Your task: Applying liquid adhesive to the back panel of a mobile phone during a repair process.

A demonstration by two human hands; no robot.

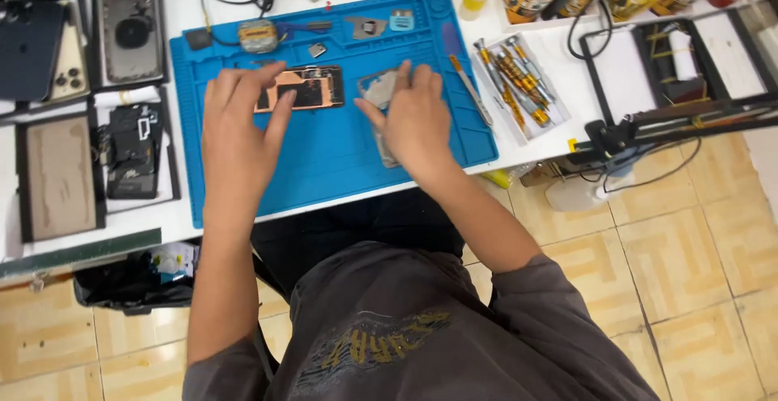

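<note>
White workbench with blue repair mat on top. Opened phone body mid-mat, fingertips of flat, open left hand on it. Right hand flat over grey metal part, grip hidden. Screwdrivers at right, phone parts upper left.

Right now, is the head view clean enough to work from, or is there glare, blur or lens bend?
Head view: even, bright light, only soft shadows under the left hand and right hand on the blue mat. The white bench looks slightly washed out. Fingertips are a little soft. Wide-lens bend shows in the curving mat edges. The copper-coloured phone part is readable.
</note>
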